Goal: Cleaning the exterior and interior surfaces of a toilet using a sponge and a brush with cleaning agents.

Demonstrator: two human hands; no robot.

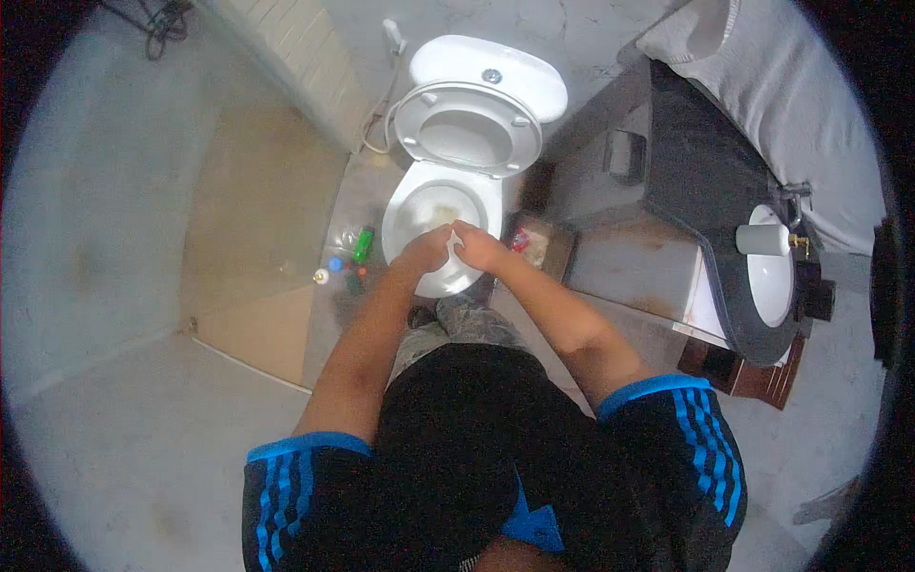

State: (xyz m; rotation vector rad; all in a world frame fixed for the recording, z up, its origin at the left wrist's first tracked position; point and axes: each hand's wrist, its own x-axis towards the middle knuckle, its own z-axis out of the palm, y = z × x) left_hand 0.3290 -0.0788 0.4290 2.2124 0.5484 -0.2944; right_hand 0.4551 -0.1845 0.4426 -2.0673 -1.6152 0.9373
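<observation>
My left hand (429, 248) and my right hand (477, 247) meet at the fingertips above the bowl of a white toilet (397, 207). The fingers of both are curled; whether something small is between them cannot be made out. Behind them the toilet seat (406, 136) stands raised against the white cistern (529, 71), which has a round flush button (491, 76). Some yellowish-brown matter shows in the bowl just beyond my fingertips.
Left of the toilet stand a green bottle (364, 244), a blue-topped container (335, 264) and a white pump bottle (321, 276). A bidet sprayer (392, 32) hangs behind. At right are a dark counter (686, 164), a washbasin (770, 286) and a white dispenser bottle (761, 240).
</observation>
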